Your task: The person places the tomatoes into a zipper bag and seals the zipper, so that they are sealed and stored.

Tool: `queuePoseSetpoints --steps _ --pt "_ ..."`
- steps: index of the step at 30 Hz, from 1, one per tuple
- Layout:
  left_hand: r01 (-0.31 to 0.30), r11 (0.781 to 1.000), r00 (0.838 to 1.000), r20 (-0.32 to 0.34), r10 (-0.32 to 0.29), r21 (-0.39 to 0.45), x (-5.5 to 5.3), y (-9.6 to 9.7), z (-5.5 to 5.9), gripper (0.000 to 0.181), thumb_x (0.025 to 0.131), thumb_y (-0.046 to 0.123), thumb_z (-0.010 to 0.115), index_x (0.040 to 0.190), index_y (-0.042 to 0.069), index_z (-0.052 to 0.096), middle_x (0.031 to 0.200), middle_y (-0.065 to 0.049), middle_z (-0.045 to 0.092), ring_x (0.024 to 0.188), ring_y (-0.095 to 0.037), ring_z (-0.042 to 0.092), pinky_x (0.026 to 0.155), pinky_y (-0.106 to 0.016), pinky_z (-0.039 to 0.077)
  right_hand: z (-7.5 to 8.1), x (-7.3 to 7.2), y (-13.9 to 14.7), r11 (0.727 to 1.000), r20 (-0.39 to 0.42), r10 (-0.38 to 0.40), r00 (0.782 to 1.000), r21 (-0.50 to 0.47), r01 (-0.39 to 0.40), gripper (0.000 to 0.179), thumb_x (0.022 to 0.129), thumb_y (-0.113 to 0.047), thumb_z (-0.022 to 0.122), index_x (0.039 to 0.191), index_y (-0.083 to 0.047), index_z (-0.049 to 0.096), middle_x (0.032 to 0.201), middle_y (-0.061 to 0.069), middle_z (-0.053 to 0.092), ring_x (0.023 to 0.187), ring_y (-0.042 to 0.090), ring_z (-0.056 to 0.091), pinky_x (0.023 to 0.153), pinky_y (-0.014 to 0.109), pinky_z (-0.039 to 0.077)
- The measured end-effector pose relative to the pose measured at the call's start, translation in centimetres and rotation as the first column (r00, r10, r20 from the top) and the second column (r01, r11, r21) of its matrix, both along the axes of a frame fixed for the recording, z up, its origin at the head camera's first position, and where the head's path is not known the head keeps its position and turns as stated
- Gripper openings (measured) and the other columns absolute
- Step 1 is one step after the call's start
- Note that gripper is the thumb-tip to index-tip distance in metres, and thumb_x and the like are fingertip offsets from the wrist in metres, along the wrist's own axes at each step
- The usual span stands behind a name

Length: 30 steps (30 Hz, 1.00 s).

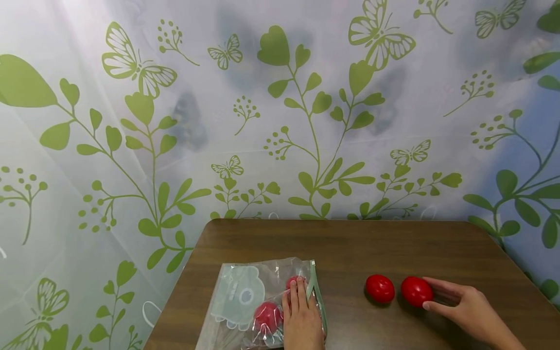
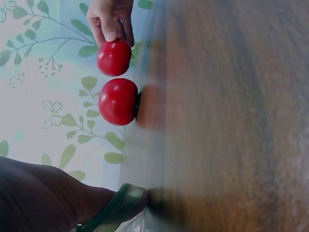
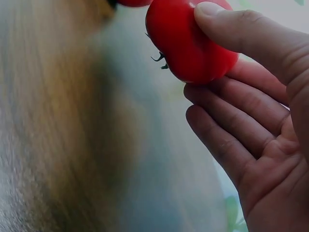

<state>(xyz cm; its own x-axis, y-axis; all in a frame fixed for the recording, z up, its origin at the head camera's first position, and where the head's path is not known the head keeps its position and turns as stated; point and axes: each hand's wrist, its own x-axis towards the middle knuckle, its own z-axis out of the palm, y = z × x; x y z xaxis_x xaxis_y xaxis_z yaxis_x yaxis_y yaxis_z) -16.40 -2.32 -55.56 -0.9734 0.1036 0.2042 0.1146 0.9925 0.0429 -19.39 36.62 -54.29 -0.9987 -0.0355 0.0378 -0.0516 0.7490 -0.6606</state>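
Observation:
My right hand [image 1: 470, 308] pinches a shiny red tomato [image 1: 416, 291] between thumb and fingers. In the right wrist view the green stem leaves of that tomato [image 3: 193, 43] point toward the tabletop. Another red tomato [image 1: 379, 288] sits on the table just left of it. My left hand [image 1: 302, 318] rests with straight fingers on a clear zip bag [image 1: 236, 335] that lies flat. Inside the bag are a round red tomato [image 1: 268, 317] and a second red one [image 1: 294, 281], partly covered by my fingers. In the left wrist view, my thumb [image 2: 96, 198] touches the bag's green zip strip [image 2: 108, 210].
The brown wooden table [image 1: 350, 243] has rounded far corners. Behind it hangs a pale curtain [image 1: 245, 160] printed with green leaves and butterflies. A pale blue-green cartoon print [image 1: 240, 296] marks the left part of the bag.

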Motion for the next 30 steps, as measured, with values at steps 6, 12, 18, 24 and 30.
queuePoseSetpoints --steps 6,12,18,24,30 --pt "-0.002 1.0 1.0 -0.003 0.002 0.001 0.0 0.0 0.1 0.092 0.069 0.035 0.1 0.15 0.01 0.064 0.171 -0.016 0.045 0.16 -0.037 0.042 0.13 -0.057 0.036 1.4 0.4 -0.9 0.999 0.036 0.016 0.999 -0.042 -0.014 0.071 0.089 -0.034 0.092 0.143 0.006 0.067 0.138 0.029 0.072 0.103 0.003 0.079 0.078 0.022 0.065" --pt "-0.005 1.0 1.0 -0.012 0.005 0.009 0.0 0.1 0.2 0.091 0.069 0.033 0.101 0.149 0.01 0.065 0.171 -0.017 0.046 0.16 -0.037 0.043 0.13 -0.057 0.036 2.4 1.0 -1.8 0.995 0.063 0.071 0.996 -0.08 -0.066 0.067 0.094 -0.03 0.089 0.145 0.006 0.065 0.138 0.029 0.072 0.101 -0.009 0.071 0.078 0.02 0.063" --pt "-0.008 1.0 1.0 -0.007 0.008 0.004 0.0 0.1 0.1 0.09 0.068 0.034 0.101 0.148 0.011 0.066 0.171 -0.016 0.046 0.16 -0.036 0.042 0.13 -0.057 0.037 2.8 1.2 -2.9 0.988 0.066 0.12 0.991 -0.107 -0.113 0.066 0.095 -0.029 0.088 0.146 0.005 0.065 0.139 0.029 0.071 0.104 -0.006 0.073 0.081 0.021 0.064" --pt "-0.007 1.0 1.0 -0.005 0.007 0.002 0.0 0.1 0.1 0.086 0.071 0.032 0.099 0.148 0.011 0.067 0.171 -0.016 0.046 0.16 -0.037 0.043 0.13 -0.057 0.037 2.9 1.2 -4.1 0.982 0.053 0.159 0.986 -0.108 -0.152 0.065 0.094 -0.031 0.088 0.145 0.003 0.067 0.138 0.028 0.073 0.105 -0.003 0.075 0.084 0.026 0.066" --pt "-0.003 1.0 1.0 -0.006 0.003 0.003 0.1 0.1 0.3 0.09 0.069 0.034 0.101 0.149 0.011 0.066 0.171 -0.017 0.046 0.161 -0.037 0.042 0.13 -0.057 0.036 3.0 1.1 -5.5 0.965 0.01 0.222 0.975 -0.143 -0.218 0.063 0.095 -0.03 0.087 0.144 0.004 0.067 0.137 0.029 0.073 0.107 -0.008 0.072 0.084 0.026 0.066"
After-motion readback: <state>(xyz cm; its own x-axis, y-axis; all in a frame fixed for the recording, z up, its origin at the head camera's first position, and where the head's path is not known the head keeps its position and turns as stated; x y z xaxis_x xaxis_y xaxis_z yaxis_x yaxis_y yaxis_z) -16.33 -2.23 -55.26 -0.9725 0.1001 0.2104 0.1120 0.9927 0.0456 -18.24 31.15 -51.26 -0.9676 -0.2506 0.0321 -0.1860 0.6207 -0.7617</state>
